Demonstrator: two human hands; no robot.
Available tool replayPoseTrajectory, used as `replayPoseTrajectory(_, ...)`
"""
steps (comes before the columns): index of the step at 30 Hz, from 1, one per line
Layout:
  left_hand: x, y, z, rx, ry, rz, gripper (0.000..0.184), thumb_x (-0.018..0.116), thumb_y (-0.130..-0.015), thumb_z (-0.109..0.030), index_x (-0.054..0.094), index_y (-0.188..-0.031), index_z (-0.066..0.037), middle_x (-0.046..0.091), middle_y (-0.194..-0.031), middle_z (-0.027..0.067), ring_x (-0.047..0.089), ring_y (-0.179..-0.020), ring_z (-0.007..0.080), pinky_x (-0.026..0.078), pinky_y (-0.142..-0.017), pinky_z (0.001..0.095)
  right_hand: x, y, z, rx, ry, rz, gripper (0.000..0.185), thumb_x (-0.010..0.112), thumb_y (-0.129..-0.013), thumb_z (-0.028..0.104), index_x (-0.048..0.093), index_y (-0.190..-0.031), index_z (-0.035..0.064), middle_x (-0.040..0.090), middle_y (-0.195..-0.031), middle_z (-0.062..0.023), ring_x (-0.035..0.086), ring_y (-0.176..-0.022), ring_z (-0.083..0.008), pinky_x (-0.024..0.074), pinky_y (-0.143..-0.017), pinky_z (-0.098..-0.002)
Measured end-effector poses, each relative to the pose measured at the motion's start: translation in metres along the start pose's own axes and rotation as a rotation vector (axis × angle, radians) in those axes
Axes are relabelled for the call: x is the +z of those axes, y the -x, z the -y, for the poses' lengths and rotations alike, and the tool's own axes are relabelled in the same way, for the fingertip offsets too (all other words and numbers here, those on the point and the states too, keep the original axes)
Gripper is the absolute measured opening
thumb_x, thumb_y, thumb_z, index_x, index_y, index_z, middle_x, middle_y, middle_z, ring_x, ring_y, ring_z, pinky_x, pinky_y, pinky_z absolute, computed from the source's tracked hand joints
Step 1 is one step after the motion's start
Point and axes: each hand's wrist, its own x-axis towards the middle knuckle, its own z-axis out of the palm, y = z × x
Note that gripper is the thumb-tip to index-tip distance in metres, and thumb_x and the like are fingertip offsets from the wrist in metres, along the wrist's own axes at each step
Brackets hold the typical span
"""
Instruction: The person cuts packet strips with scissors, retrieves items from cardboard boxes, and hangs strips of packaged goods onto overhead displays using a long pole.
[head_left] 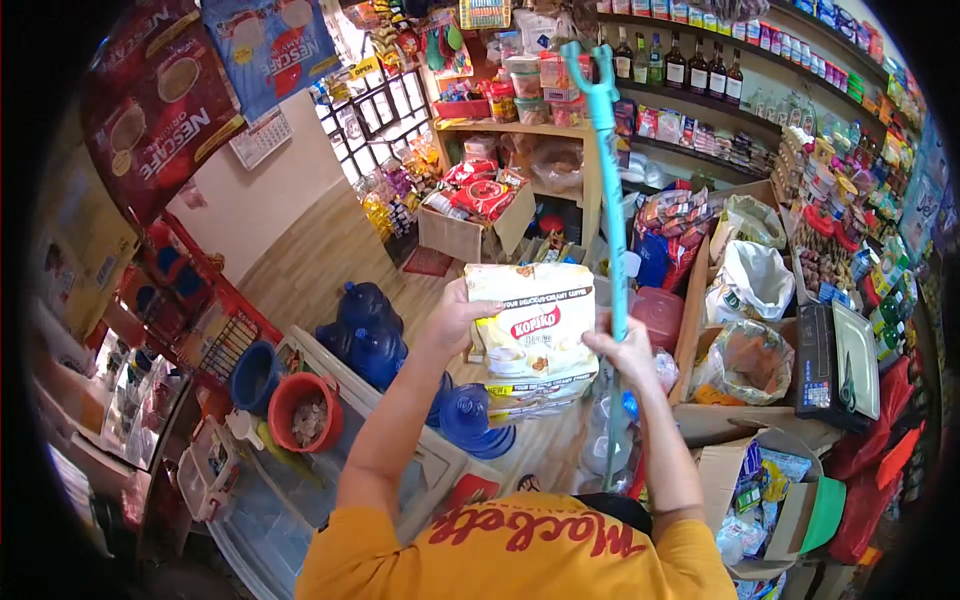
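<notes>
My left hand (458, 318) pinches the left edge of a white and brown Kopiko coffee pack (538, 325), its thumb lying across the front. The pack is upright, facing me, in front of my chest, with more of the same packaging showing under its lower edge. On the opposite side, my right hand (626, 352) is closed with its thumb on the right edge of the pack. A long teal pole (606, 170) with a forked top runs upright through or just behind my right hand; whether the fingers also grip it I cannot tell.
Blue water jugs (375, 345) stand on the floor at left, beside a glass-topped counter (270, 530) with a red bucket (304, 412). An open carton (470, 232) of red packs sits ahead. At right are lined bins (748, 285), a weighing scale (838, 365) and bottle shelves (690, 40).
</notes>
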Motion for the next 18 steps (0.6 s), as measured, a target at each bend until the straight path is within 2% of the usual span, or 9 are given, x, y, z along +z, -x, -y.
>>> replayPoseTrajectory(2, -0.007, -0.007, 0.002, 0.040, -0.050, -0.057, 0.046, 0.063, -0.068, 0.006, 0.052, -0.113, 0.004, 0.061, -0.105, 0.0138, 0.060, -0.096, 0.0215, 0.046, -0.088, 0.0344, 0.016, -0.010, -0.006, 0.006, -0.053, -0.025, 0.038, 0.077, -0.065, 0.007, 0.059, -0.096, -0.0031, 0.063, -0.082, -0.0068, 0.060, -0.070, -0.0136, 0.0486, -0.065, -0.0254)
replayPoseTrajectory(3, -0.011, -0.008, 0.003, 0.035, -0.078, -0.064, 0.043, 0.062, -0.071, 0.003, 0.052, -0.113, 0.005, 0.061, -0.106, 0.0139, 0.060, -0.096, 0.0211, 0.046, -0.088, 0.0339, 0.021, -0.017, -0.006, -0.013, -0.105, -0.003, 0.035, 0.077, -0.063, 0.008, 0.060, -0.092, -0.0008, 0.061, -0.077, -0.0029, 0.055, -0.064, -0.0100, 0.0434, -0.058, -0.0235)
replayPoseTrajectory(6, -0.028, -0.015, 0.002, 0.007, -0.097, -0.096, 0.035, 0.058, -0.080, -0.006, 0.053, -0.112, 0.006, 0.061, -0.105, 0.0144, 0.061, -0.095, 0.0205, 0.047, -0.086, 0.0326, 0.032, -0.043, -0.009, 0.007, -0.237, 0.092, 0.039, 0.073, -0.066, 0.000, 0.059, -0.102, -0.0045, 0.064, -0.091, -0.0094, 0.061, -0.081, -0.0151, 0.0486, -0.073, -0.0280)
replayPoseTrajectory(8, -0.042, -0.017, 0.004, -0.030, -0.022, -0.132, 0.032, 0.053, -0.087, -0.015, 0.053, -0.110, 0.008, 0.062, -0.104, 0.0147, 0.061, -0.095, 0.0204, 0.047, -0.086, 0.0319, 0.039, -0.059, 0.000, 0.043, -0.161, 0.092, 0.036, 0.071, -0.067, -0.002, 0.058, -0.101, -0.0048, 0.064, -0.091, -0.0116, 0.062, -0.080, -0.0168, 0.0492, -0.071, -0.0284)
replayPoseTrajectory(9, -0.055, -0.017, 0.007, -0.140, 0.106, -0.094, 0.046, 0.042, -0.094, -0.032, 0.051, -0.113, 0.009, 0.060, -0.107, 0.0168, 0.059, -0.099, 0.0237, 0.045, -0.090, 0.0348, 0.040, -0.068, 0.001, 0.078, -0.127, 0.097, 0.034, 0.071, -0.067, -0.002, 0.059, -0.099, -0.0047, 0.064, -0.090, -0.0118, 0.062, -0.079, -0.0168, 0.0494, -0.070, -0.0285)
replayPoseTrajectory(12, -0.079, -0.014, 0.022, -0.281, 0.381, -0.107, 0.053, 0.036, -0.095, -0.038, 0.047, -0.117, 0.009, 0.057, -0.113, 0.0188, 0.057, -0.103, 0.0270, 0.042, -0.093, 0.0384, 0.050, -0.088, -0.017, 0.080, -0.094, 0.076, 0.022, 0.071, -0.068, 0.001, 0.059, -0.086, -0.0018, 0.061, -0.078, -0.0067, 0.057, -0.068, -0.0134, 0.0465, -0.063, -0.0269)
replayPoseTrajectory(15, -0.106, -0.002, 0.050, -0.312, 0.329, -0.170, 0.057, 0.031, -0.095, -0.041, 0.042, -0.122, 0.008, 0.052, -0.121, 0.0193, 0.053, -0.108, 0.0285, 0.040, -0.095, 0.0406, 0.065, -0.102, -0.027, 0.074, -0.073, 0.097, 0.017, 0.073, -0.066, 0.005, 0.057, -0.071, 0.0039, 0.052, -0.064, 0.0015, 0.047, -0.054, -0.0084, 0.0388, -0.051, -0.0248)
replayPoseTrajectory(17, -0.123, 0.011, 0.069, -0.323, 0.352, -0.063, 0.057, 0.030, -0.095, -0.042, 0.041, -0.126, 0.004, 0.050, -0.124, 0.0181, 0.052, -0.110, 0.0282, 0.040, -0.096, 0.0423, 0.077, -0.097, -0.020, 0.094, 0.035, 0.135, 0.018, 0.073, -0.066, 0.007, 0.057, -0.072, 0.0049, 0.053, -0.064, 0.0019, 0.047, -0.054, -0.0078, 0.0377, -0.050, -0.0251)
replayPoseTrajectory(18, -0.132, 0.021, 0.084, -0.380, 0.487, -0.055, 0.053, 0.032, -0.094, -0.038, 0.040, -0.127, 0.003, 0.049, -0.126, 0.0181, 0.051, -0.112, 0.0287, 0.038, -0.098, 0.0424, 0.080, -0.098, -0.018, 0.091, 0.091, 0.151, 0.018, 0.074, -0.067, 0.008, 0.057, -0.072, 0.0054, 0.053, -0.063, 0.0021, 0.047, -0.054, -0.0075, 0.0371, -0.049, -0.0253)
